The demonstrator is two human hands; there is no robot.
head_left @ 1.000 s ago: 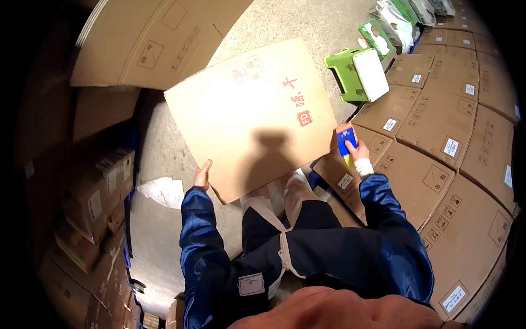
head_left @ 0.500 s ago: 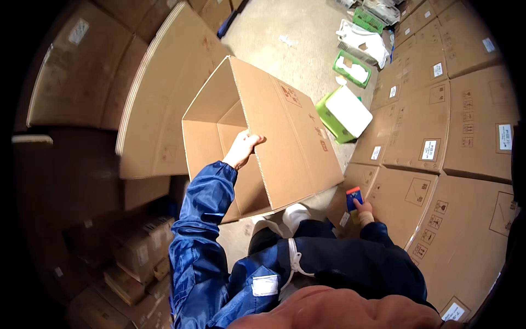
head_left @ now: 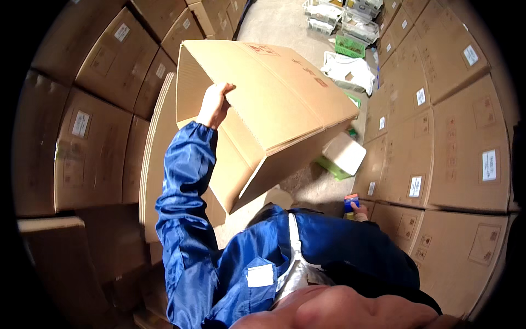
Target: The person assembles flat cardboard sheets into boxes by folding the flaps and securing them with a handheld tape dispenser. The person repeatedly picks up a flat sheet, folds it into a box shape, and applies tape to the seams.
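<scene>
Head view. Carton: one, large, plain brown corrugated board, red printing on the upper face, crease lines across the panels; tilted, open end toward the left, part of the inner walls visible. Located before the person's torso, beside upright flattened cardboard; contact with the floor cannot be told.

Containers: white crate, white sheeting draped over it; green basket, contents too small to tell; pale crates beyond, holding indistinct items; stacked cartons, right, and stacked cartons, left, closed, white labels.

Hands: left hand, raised on a bent, blue-sleeved arm, closed over the carton's open edge. Right hand, low, near the right-hand stack, gripping a small blue-and-orange object; its forearm mostly hidden.
</scene>
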